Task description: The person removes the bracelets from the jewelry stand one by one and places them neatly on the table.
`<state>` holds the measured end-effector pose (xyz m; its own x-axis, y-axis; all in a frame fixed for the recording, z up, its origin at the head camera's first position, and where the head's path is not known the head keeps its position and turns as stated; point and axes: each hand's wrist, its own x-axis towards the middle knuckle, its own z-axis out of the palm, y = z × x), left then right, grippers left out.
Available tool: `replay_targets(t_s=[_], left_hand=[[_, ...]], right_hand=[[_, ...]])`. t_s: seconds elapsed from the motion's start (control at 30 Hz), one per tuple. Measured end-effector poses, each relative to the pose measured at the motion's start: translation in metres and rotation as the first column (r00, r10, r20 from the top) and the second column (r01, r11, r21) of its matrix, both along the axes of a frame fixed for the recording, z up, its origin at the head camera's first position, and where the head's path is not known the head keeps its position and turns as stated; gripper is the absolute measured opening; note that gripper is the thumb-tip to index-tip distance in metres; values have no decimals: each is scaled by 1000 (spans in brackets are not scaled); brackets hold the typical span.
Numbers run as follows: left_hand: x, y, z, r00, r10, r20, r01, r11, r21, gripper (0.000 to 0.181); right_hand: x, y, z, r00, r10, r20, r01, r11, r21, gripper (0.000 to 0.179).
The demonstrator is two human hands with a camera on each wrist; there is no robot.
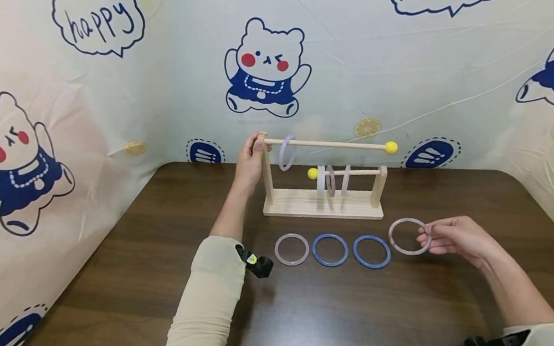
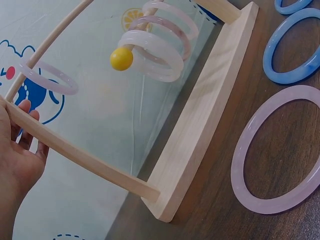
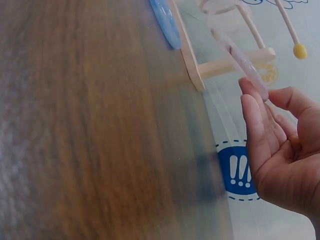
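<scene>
My left hand (image 1: 249,162) grips the top of the left post of a wooden ring stand (image 1: 323,212); in the left wrist view its fingertips show past the post (image 2: 80,150). A pale lavender ring (image 2: 65,89) hangs on the upper rod (image 1: 340,145) near that hand. The shorter lower rod carries several rings, among them a white ring (image 1: 320,181) and a pinkish ring (image 1: 332,183). To the right of the stand, my right hand (image 1: 458,239) pinches a pale pink bangle-like ring (image 3: 242,62) between thumb and fingers, over the table.
In front of the stand lie a pale pink ring (image 1: 277,249) and two blue rings, one in the middle (image 1: 329,264) and another at right (image 1: 370,266). Yellow balls cap the upper rod (image 1: 391,147) and lower rod (image 1: 312,173). A printed cloth (image 1: 179,91) hangs behind the brown table (image 1: 323,322).
</scene>
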<state>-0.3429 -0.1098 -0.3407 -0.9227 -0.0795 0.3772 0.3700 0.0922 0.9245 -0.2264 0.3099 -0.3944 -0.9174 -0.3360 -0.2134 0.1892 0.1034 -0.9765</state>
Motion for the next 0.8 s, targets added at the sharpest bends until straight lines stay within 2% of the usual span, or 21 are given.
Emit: replay_targets(t_s=[0.33, 0.57, 0.8], left_hand=[[1, 1, 1, 1000, -2, 6, 2, 1000, 12, 43], [-1, 1, 1, 1000, 1, -7, -1, 1000, 15, 43], [-1, 0, -1, 1000, -13, -5, 13, 1000, 19, 50]], right_hand=[[0, 2, -4, 1000, 2, 28, -5, 995, 98, 26], [1, 2, -6, 998, 35, 47, -44, 979, 201, 27], [4, 0, -6, 997, 47, 55, -58, 970, 235, 28]])
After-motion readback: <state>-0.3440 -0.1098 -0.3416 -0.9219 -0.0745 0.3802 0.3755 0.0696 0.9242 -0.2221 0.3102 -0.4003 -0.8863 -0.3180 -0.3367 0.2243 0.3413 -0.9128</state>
